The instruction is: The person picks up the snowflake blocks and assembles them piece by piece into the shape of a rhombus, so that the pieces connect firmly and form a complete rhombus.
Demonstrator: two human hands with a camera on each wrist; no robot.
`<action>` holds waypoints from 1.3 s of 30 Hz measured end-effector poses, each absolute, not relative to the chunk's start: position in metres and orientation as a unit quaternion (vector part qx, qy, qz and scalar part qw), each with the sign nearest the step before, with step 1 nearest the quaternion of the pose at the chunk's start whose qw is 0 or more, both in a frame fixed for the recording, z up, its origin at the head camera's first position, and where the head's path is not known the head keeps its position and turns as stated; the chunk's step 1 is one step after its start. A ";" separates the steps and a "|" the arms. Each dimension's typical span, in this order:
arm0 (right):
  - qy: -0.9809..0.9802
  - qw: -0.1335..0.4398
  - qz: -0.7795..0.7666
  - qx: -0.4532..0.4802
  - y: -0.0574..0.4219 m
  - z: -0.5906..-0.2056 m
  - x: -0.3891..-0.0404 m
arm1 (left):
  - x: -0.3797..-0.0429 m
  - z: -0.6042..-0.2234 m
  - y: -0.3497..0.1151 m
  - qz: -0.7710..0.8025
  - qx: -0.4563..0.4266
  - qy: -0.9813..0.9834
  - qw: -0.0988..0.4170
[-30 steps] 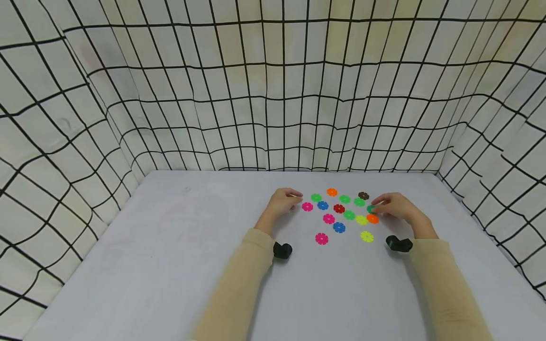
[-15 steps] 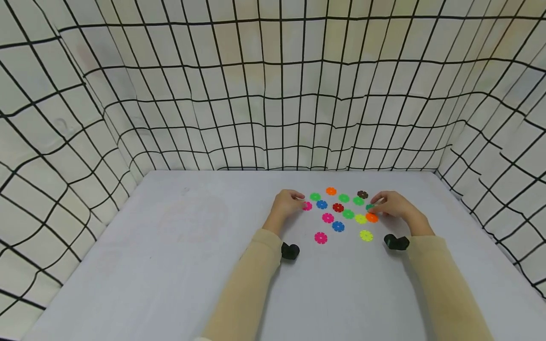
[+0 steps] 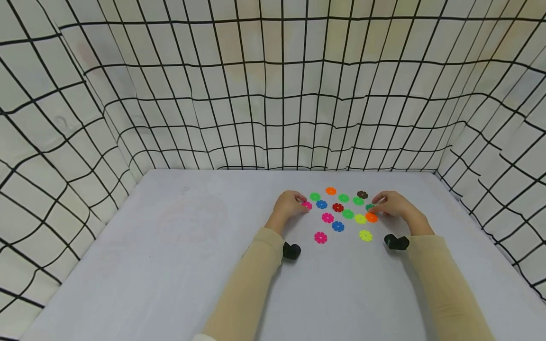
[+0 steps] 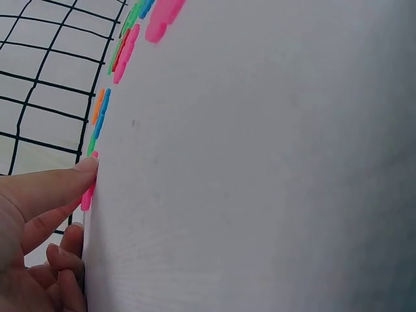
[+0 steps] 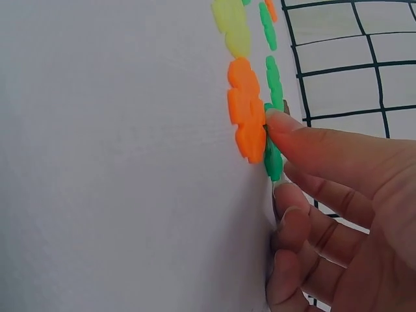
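Observation:
Several small notched plastic discs lie spread over the white table [image 3: 170,265]. At their left side my left hand [image 3: 289,204] has thumb and forefinger at the edges of a pink disc [image 4: 87,195], its other fingers curled below. Across from it my right hand [image 3: 394,206] pinches a dark green disc [image 5: 273,159] between thumb and forefinger. Directly beside that one is an orange disc [image 5: 247,110], with a yellow disc [image 3: 360,219] further inward. Between the hands are a red disc [image 3: 338,207] and a blue disc [image 3: 322,204].
Behind the group are an orange disc [image 3: 331,191] and a brown disc [image 3: 362,194]. Closer to me lie a pink disc [image 3: 321,237] and a yellow disc [image 3: 366,235]. White walls with a black grid [image 3: 281,96] enclose the table at the back and sides.
My left hand has moved right, from beside the pink disc onto it, and its fingers have closed at the disc's edges. My right hand has stayed at the dark green disc.

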State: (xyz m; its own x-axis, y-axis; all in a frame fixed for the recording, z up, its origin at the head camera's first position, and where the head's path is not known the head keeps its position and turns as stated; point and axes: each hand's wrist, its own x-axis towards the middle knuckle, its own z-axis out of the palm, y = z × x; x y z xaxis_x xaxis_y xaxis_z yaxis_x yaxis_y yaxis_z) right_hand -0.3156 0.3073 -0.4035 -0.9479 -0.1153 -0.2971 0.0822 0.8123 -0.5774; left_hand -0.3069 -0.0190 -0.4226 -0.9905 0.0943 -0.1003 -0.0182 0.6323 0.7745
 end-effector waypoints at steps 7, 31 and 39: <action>0.936 0.161 -0.313 -0.002 0.307 -0.404 -0.315 | -0.307 -0.421 -0.019 0.429 0.029 0.900 0.069; 0.929 0.148 -0.337 -0.042 0.307 -0.403 -0.313 | -0.310 -0.411 -0.041 0.515 0.010 0.850 0.113; 0.929 0.122 -0.345 -0.048 0.308 -0.400 -0.309 | -0.316 -0.404 -0.057 0.522 0.020 0.846 0.105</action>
